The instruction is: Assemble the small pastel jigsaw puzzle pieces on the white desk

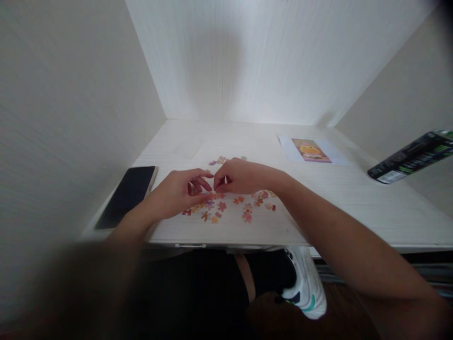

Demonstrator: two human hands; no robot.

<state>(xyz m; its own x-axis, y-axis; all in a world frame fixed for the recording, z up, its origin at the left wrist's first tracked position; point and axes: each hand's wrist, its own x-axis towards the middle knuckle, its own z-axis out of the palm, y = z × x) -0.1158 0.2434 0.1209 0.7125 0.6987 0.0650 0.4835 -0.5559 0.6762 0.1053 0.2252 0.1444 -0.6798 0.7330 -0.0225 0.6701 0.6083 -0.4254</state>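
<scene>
A pale wooden desk (354,198) sits in a white-walled corner, a black phone (126,194) at its left edge and a picture sheet (311,150) toward the back right. Near the front edge, scattered jigsaw pieces (244,208) lie around both hands. The left hand (177,191) and right hand (244,175) meet fingertip to fingertip, fingers narrowly pinched over a piece too small to make out.

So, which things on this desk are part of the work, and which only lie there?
In use:
left hand
right hand
puzzle pieces
reference picture

Lying about:
phone
dark can
</scene>
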